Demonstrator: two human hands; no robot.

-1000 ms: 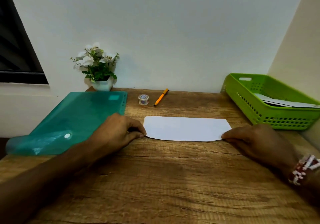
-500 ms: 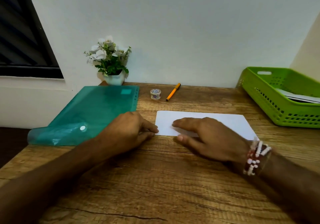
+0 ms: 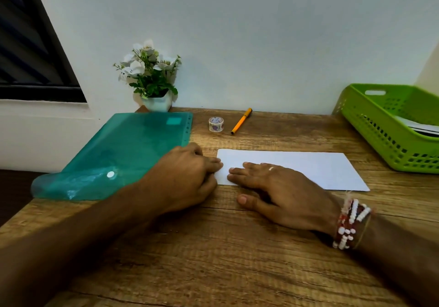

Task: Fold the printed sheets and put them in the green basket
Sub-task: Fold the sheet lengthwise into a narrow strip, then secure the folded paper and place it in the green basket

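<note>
We log: wooden surface (image 3: 213, 247). Green basket (image 3: 380, 135) far right, papers (image 3: 418, 126) inside. Folded sheet (image 3: 308, 168) flat mid-surface, left of basket, not touching. Left hand (image 3: 185, 178) curled, pinching sheet's left edge. Right hand (image 3: 285, 195) flat, fingers straight, pressing sheet's near-left part.

**Hands: both down, nearly touching**

Your left hand (image 3: 187, 178) is curled, its fingertips pinching the left end of the sheet (image 3: 308, 168). Your right hand (image 3: 280, 192) lies palm down, fingers straight on the sheet, thumb splayed off it. Both forearms angle inward.
</note>
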